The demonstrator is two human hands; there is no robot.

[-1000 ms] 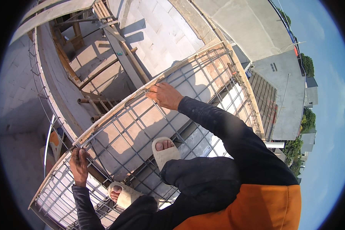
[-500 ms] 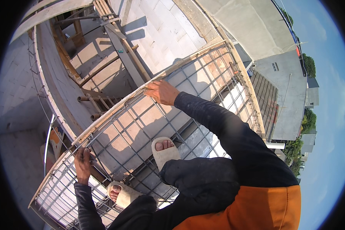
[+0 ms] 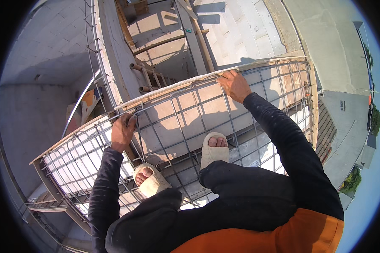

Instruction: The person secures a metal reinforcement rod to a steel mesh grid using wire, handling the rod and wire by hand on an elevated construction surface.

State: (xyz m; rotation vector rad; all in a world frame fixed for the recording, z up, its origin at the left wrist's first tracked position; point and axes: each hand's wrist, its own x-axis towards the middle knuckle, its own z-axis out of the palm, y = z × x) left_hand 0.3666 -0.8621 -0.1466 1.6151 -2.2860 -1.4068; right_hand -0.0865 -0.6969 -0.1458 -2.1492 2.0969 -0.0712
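Note:
A grid of steel reinforcing bars spans the formwork beneath me. At its far edge, where the left-hand board meets the longer one, my left hand has its fingers curled round a bar. Further right along that edge, my right hand is closed on the bent end of another bar, close against the wooden edge board. My feet, in cream slide sandals, stand on the grid between my two arms.
Beyond the edge board is a drop to a lower level with bamboo poles and a long plank. A pale block wall rises at the far side. Tiled roofing lies off to the right. Gaps show under the bars near my feet.
The view has swung, so the grid and both hands sit further right and the left hand higher. On the grid itself, both hands stay at about the same spots.

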